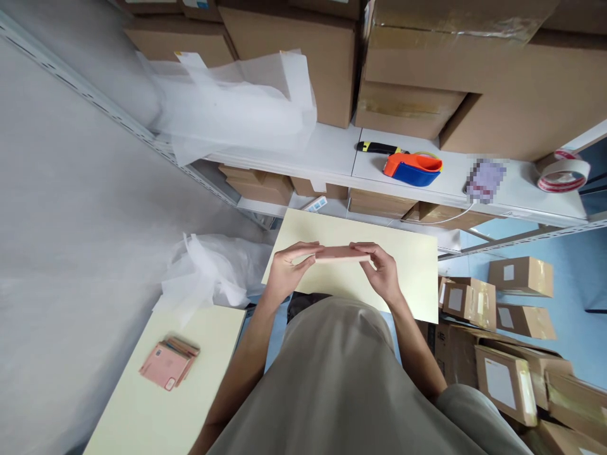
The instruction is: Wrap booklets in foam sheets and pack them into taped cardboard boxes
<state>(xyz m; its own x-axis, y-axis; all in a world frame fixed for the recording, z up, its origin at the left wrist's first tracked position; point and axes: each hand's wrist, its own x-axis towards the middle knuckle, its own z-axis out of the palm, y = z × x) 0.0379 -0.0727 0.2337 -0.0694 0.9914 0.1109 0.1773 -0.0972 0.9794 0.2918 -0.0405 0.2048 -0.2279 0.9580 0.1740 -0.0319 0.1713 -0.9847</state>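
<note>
Near left, a stack of pink packets (169,364) lies on a pale table (137,404). At centre, the left hand (286,273) and the right hand (385,273) each pinch one end of a flat pink packet (342,254), fingers closed on it, above a yellow tabletop (415,278). Far right, a tape dispenser (411,168) rests on a shelf (332,151).

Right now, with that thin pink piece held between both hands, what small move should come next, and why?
Probably lower the thin pink flat packet onto the pale yellow tabletop just beneath: the left hand and right hand pinch its two ends in mid-air, so it has no support.
</note>
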